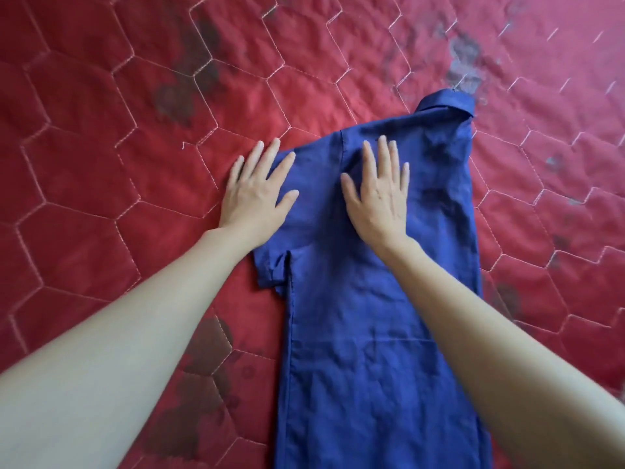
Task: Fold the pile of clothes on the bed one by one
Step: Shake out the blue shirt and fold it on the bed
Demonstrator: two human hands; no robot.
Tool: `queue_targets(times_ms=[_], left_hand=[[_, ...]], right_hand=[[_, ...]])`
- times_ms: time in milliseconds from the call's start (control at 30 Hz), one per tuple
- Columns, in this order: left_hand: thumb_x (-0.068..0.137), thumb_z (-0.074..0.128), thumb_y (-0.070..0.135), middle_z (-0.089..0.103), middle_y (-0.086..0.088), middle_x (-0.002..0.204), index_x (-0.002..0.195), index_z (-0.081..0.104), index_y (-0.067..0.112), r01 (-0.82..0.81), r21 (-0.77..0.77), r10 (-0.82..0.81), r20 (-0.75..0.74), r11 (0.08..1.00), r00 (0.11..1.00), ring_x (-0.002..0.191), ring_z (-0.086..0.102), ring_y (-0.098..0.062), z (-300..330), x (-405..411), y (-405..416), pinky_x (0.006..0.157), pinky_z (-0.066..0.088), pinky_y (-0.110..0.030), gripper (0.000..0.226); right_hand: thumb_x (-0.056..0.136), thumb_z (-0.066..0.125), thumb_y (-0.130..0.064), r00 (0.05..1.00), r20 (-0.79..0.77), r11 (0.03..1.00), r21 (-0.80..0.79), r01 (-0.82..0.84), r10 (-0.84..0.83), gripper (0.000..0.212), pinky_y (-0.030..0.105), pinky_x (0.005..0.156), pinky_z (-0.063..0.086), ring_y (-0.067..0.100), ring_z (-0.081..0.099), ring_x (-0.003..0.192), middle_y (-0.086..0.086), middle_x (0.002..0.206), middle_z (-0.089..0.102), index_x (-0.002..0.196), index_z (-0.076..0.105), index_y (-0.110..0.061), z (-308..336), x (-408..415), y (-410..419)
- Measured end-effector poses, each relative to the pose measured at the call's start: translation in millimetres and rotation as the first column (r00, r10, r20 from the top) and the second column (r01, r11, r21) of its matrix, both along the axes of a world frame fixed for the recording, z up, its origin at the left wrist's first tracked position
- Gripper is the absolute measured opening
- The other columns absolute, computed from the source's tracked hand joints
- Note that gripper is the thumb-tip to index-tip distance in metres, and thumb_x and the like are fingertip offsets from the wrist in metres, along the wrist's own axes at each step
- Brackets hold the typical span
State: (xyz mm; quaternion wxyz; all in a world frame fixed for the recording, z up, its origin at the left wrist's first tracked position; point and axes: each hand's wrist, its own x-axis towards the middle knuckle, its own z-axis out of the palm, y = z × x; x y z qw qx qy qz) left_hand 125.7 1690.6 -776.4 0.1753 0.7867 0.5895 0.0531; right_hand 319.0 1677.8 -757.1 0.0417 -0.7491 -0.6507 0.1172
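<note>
A dark blue collared shirt (375, 319) lies lengthwise on the bed, its collar at the far end and its right side folded in along a straight edge. Its short left sleeve sticks out flat to the left. My left hand (257, 191) lies flat with fingers spread, half on that sleeve's outer edge and half on the bedspread. My right hand (378, 191) presses flat on the shirt's upper body, just right of the shoulder seam. Neither hand grips the cloth. The shirt's lower end runs out of the bottom of the view.
The bed is covered by a red quilted bedspread (142, 137) with white hexagon stitching and dark faded flower prints. It spreads out on all sides of the shirt. No other clothes show in this view.
</note>
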Motion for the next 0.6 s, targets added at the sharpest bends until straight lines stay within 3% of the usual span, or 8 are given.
queue_targets(times_ms=[67,133,267,367,433,500,533,600], left_hand=[[0.092,0.059,0.033,0.041,-0.007,0.146,0.143,0.043,0.016,-0.036,0.043,0.032,0.099,0.998,0.995,0.133,0.037,-0.030,9.0,-16.7,0.8,0.106,0.029,-0.042,0.056],[0.087,0.065,0.034,0.052,-0.008,0.127,0.136,0.050,0.016,-0.085,0.062,0.079,0.092,0.994,0.993,0.113,0.047,-0.032,16.1,-29.6,-0.2,0.092,0.038,-0.043,0.054],[0.085,0.067,0.037,0.056,-0.011,0.117,0.124,0.053,0.014,-0.222,-0.030,0.224,0.101,0.974,0.969,0.107,0.050,-0.034,23.5,-35.8,-0.9,0.086,0.039,-0.042,0.047],[0.086,0.066,0.034,0.064,-0.011,0.111,0.115,0.056,0.015,-0.284,-0.079,0.291,0.091,0.956,0.953,0.105,0.056,-0.034,26.5,-28.4,1.1,0.080,0.039,-0.038,0.035],[0.085,0.064,0.028,0.067,-0.010,0.100,0.108,0.059,0.016,-0.338,-0.120,0.351,0.116,0.934,0.929,0.098,0.059,-0.034,29.5,-24.1,2.1,0.074,0.038,-0.034,0.026],[0.081,0.063,0.021,0.064,-0.007,0.084,0.103,0.058,0.016,-0.389,-0.234,0.436,0.204,0.891,0.876,0.087,0.058,-0.031,36.2,-21.2,3.3,0.068,0.039,-0.031,0.023],[0.079,0.063,0.019,0.061,-0.005,0.080,0.103,0.058,0.016,-0.399,-0.287,0.470,0.244,0.871,0.849,0.083,0.057,-0.030,40.5,-19.9,4.9,0.067,0.038,-0.030,0.025],[0.077,0.064,0.017,0.059,-0.004,0.079,0.105,0.058,0.015,-0.406,-0.335,0.504,0.301,0.851,0.810,0.078,0.053,-0.024,50.6,-16.8,10.3,0.066,0.037,-0.028,0.029]], right_hand=[[0.094,0.047,-0.046,0.986,-0.103,0.987,0.106,-0.119,0.130,0.063,0.049,0.120,0.008,0.025,0.017,0.148,0.011,0.156,0.028,0.146,0.039,-0.010,12.2,-40.5,-32.1],[0.087,0.051,-0.053,0.968,-0.130,0.971,0.135,-0.196,0.213,0.070,0.051,0.119,0.012,0.026,0.025,0.145,0.011,0.152,0.037,0.141,0.046,-0.009,17.4,-74.3,-62.3],[0.079,0.061,-0.043,0.976,-0.080,0.976,-0.068,-0.207,0.201,0.078,0.045,0.118,0.017,0.027,0.031,0.142,0.012,0.151,0.038,0.144,0.040,-0.006,11.8,-109.7,-91.6],[0.069,0.064,-0.023,0.988,0.026,0.988,-0.011,-0.152,0.152,0.057,0.038,0.088,0.045,0.027,0.059,0.104,0.007,0.117,0.063,0.123,0.060,-0.006,11.9,-127.3,-93.2],[0.064,0.064,-0.014,0.985,0.133,0.992,0.049,-0.120,0.113,0.033,0.032,0.065,0.044,0.022,0.058,0.073,0.000,0.085,0.064,0.097,0.069,-0.013,15.6,-138.0,-86.6],[0.066,0.065,-0.012,0.979,0.200,0.998,0.022,-0.055,0.049,0.016,0.030,0.058,0.039,0.020,0.056,0.065,-0.002,0.074,0.060,0.081,0.064,-0.017,24.4,-138.3,-72.9],[0.073,0.062,-0.013,0.989,0.150,1.000,-0.015,-0.018,0.020,0.013,0.030,0.061,0.036,0.021,0.059,0.069,-0.001,0.079,0.061,0.085,0.061,-0.017,25.7,-134.3,-66.1],[0.085,0.054,-0.018,0.986,-0.134,0.991,-0.105,0.084,-0.098,0.016,0.033,0.067,0.032,0.025,0.061,0.086,0.000,0.096,0.065,0.100,0.058,-0.016,28.2,-121.7,-55.5]])
